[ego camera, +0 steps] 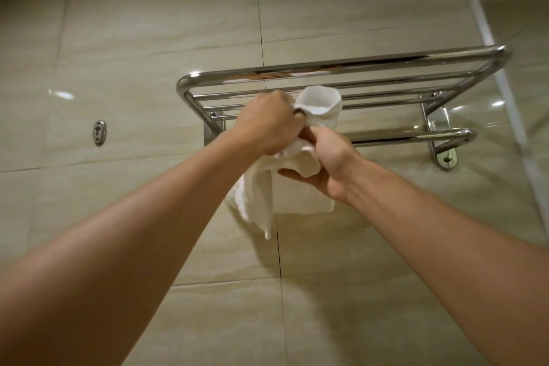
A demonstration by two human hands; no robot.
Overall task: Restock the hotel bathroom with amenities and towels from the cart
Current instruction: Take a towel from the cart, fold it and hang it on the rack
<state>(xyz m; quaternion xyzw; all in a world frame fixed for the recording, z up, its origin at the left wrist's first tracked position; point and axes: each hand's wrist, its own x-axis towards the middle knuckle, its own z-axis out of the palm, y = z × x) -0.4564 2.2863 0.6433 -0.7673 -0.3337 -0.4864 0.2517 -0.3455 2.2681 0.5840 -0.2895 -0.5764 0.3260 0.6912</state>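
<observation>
Both arms are stretched up toward the chrome towel rack point(341, 74) fixed high on the tiled wall point(148, 38). A small white towel point(300, 184) is bunched between the two hands just below the rack's front bar, with one puffed loop of it pushed up against the shelf rails and the rest hanging down in loose folds below the rack.

The left hand point(267, 125) is curled into a fist around the upper part of the cloth. The right hand point(320, 163) grips it from underneath, thumb out and fingers wrapped into the fabric.

As I read it, the towel step is in progress and unfinished: the cloth is crumpled rather than folded or draped, and I cannot tell whether it already passes over a bar. The shelf rails of the rack carry nothing else, and the lower hanging bar to the right of the hands is bare, so more towels probably belong here. The cart and the amenities are out of sight, so I cannot tell how that part stands.

Left of the rack a small metal wall fitting point(99, 132) sits alone. No brand, label or writing is legible anywhere.
</observation>
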